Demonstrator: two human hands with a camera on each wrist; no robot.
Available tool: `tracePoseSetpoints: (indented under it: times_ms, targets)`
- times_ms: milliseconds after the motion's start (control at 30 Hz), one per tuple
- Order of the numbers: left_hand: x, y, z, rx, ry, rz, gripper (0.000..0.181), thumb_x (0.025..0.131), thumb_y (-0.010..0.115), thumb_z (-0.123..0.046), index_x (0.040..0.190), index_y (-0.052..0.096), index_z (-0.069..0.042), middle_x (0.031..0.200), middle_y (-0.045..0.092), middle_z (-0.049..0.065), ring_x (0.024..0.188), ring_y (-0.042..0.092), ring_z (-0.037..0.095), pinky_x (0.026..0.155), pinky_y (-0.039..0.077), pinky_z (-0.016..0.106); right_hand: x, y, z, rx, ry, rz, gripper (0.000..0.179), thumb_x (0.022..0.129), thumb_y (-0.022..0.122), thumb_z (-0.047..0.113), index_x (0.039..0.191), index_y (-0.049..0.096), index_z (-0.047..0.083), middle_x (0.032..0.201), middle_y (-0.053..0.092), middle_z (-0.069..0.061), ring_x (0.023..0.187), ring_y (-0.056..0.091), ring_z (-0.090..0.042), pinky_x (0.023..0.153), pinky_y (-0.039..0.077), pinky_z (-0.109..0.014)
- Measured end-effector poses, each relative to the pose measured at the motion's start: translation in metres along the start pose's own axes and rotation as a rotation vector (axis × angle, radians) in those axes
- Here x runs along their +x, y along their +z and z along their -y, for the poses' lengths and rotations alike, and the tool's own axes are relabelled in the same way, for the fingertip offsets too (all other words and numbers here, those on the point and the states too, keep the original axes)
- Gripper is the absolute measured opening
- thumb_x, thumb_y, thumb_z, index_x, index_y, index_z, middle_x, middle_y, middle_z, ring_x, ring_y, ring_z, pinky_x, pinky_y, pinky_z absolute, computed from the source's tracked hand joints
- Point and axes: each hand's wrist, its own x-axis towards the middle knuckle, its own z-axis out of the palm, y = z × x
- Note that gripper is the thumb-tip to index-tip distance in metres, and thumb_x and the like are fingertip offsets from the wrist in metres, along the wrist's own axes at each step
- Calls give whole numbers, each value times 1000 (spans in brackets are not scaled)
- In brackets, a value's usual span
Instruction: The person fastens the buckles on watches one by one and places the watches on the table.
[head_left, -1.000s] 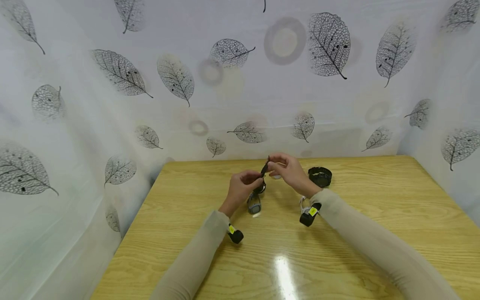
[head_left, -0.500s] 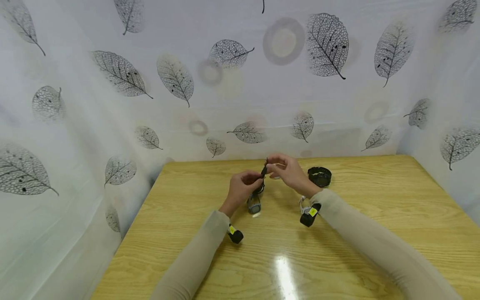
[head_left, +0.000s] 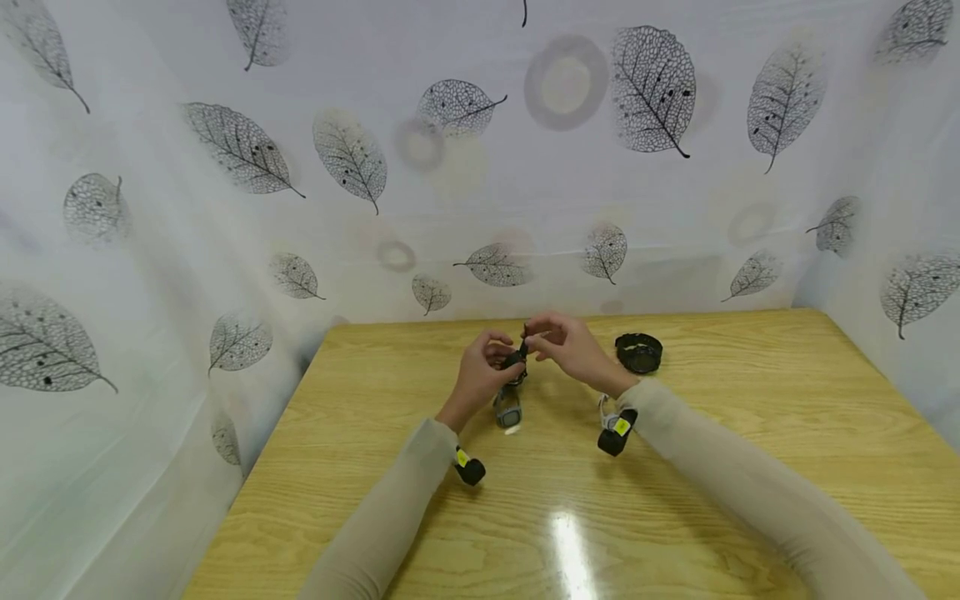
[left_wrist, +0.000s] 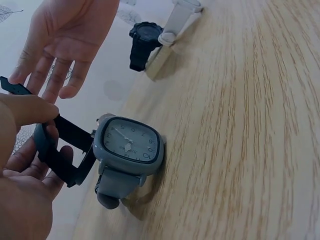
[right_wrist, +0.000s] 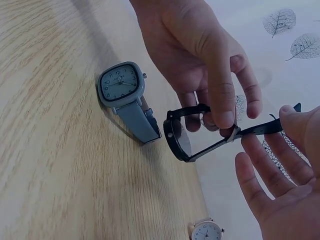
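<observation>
A black wristwatch (right_wrist: 177, 137) hangs between both hands above the far middle of the table, its round case seen edge-on in the right wrist view. My left hand (head_left: 480, 368) pinches its black strap close to the buckle, thumb against fingers. Between thumb and fingers, my right hand (head_left: 572, 348) holds the free strap end. The strap passes through the buckle area in the right wrist view. Just below the hands, a grey watch (left_wrist: 131, 142) with a rounded square dial stands on the table on its looped strap.
A bulky black watch (head_left: 639, 353) sits at the back right of the wooden table (head_left: 712, 467). Partly behind the right wrist camera is a white watch (head_left: 609, 412). Another watch with a pale round dial (right_wrist: 206, 231) shows at the lower edge of the right wrist view. Leaf-printed curtains surround the table.
The right hand has moved slightly left and down with the strap end, closer to the left hand. The left fingers have shifted their grip on the black watch. Other watches stay put.
</observation>
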Motion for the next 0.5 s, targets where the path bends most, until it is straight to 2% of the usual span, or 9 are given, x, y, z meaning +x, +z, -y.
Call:
tracePoseSetpoints:
  times_ms: [167, 233, 367, 500]
  targets:
    - [0, 1, 1, 7, 19, 15, 39, 89, 75, 7, 123, 58, -1, 112, 71, 20, 104, 69, 30, 89, 59, 39, 0, 0, 2, -7, 13, -16, 30, 104, 63, 14, 131, 60, -1, 124, 64, -20, 105, 69, -36, 91, 54, -65]
    - [0, 0, 1, 9, 22, 22, 39, 90, 74, 8, 124, 56, 1, 113, 71, 20, 104, 68, 31, 91, 59, 39, 0, -1, 1, -12, 11, -21, 29, 105, 63, 14, 130, 61, 1, 124, 65, -20, 105, 69, -36, 90, 53, -66]
    - [0, -1, 0, 24, 8, 17, 38, 92, 72, 5, 125, 54, 2, 113, 72, 19, 105, 69, 30, 93, 58, 39, 0, -2, 1, -31, -1, -19, 28, 105, 63, 15, 130, 62, 4, 123, 66, -18, 104, 69, -36, 88, 53, -67]
    - [1, -3, -1, 38, -16, 7, 37, 93, 73, 2, 124, 53, -5, 111, 74, 16, 103, 71, 27, 93, 59, 38, 0, -3, -1, -51, -10, -13, 28, 105, 63, 18, 131, 62, 7, 125, 66, -17, 106, 68, -36, 88, 53, -67]
